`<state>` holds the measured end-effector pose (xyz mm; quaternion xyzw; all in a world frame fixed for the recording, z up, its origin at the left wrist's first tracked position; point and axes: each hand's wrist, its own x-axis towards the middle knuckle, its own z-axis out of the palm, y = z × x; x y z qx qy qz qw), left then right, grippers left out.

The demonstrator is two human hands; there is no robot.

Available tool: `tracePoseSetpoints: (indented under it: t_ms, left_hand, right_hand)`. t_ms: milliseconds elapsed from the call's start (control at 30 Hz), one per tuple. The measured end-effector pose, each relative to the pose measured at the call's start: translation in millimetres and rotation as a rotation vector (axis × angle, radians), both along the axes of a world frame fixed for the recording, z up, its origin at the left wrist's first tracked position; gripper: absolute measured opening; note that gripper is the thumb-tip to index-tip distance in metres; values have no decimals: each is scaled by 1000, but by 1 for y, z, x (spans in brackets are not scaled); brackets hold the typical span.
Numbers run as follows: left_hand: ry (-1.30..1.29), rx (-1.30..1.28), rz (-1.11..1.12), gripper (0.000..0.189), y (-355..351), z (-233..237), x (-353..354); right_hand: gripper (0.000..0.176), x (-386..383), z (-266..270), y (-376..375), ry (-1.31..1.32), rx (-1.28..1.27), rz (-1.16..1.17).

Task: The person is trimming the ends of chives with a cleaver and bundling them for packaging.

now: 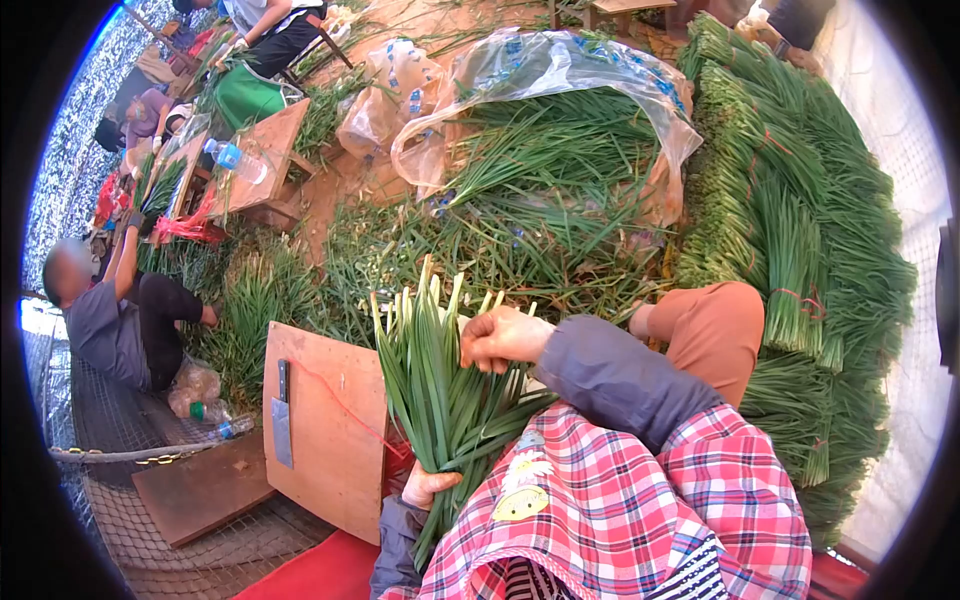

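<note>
A loose bunch of garlic chives point(432, 370) stands upright against my lap, pale stem ends up and green leaves down. My left hand point(432, 487) is closed around its lower, leafy part. Up by the stem ends, my right hand point(500, 338) has its fingers curled together at the bunch's right side; what they pinch, if anything, is hidden. Left of the bunch is a wooden board point(325, 430), with a knife point(282, 415) lying on it and a red strand point(345, 405) running across it.
Tied bundles of chives point(795, 250) are stacked high on the right. Ahead, an open plastic bag point(560, 65) holds more chives, with loose leaves point(440, 240) around it. A person point(120, 320) sits at the left; a bottle point(235, 160) lies on a small table point(262, 150).
</note>
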<state>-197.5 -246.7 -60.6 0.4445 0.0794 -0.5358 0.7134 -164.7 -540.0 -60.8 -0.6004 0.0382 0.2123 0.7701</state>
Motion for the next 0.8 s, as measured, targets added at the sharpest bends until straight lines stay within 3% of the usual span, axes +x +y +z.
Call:
tracePoseSetpoints:
  t_ms: [100, 133, 167, 233, 267, 300, 367, 400, 500, 600, 800]
  left_hand:
    - [9, 1, -6, 70, 10, -11, 1]
    - [20, -4, -2, 70, 10, -13, 1]
    - [33, -7, -1, 70, 11, -14, 1]
    - [35, -10, 1, 69, 8, -12, 2]
    - [27, -9, 9, 68, 3, -9, 0]
    - [19, -8, 19, 67, 0, -6, -1]
    - [-33, 37, -34, 66, 0, 0, 1]
    - [-58, 58, -60, 66, 0, 2, 1]
    - [-74, 64, -35, 65, 0, 7, 0]
    - [6, 27, 93, 63, -1, 1, -7]
    - [-10, 31, 49, 61, -1, -8, -5]
  right_hand:
    - [16, -17, 24, -20, -20, 374, 125]
    - [18, -15, 18, -24, -92, 282, 42]
    - [27, -7, 25, -24, 12, -42, -48]
    - [40, 8, 10, -19, -133, -679, -168]
    - [51, 14, 1, -15, -68, -722, -101]
    - [46, 20, -4, -9, -59, -744, -81]
    - [41, 31, -17, 0, 127, -303, -79]
    - [30, 33, -23, 1, 165, -172, -77]
    - [25, 38, -25, 8, 181, -105, -94]
    - [22, 42, -23, 15, 224, -187, -128]
    - [26, 38, -32, 18, 147, -432, -198]
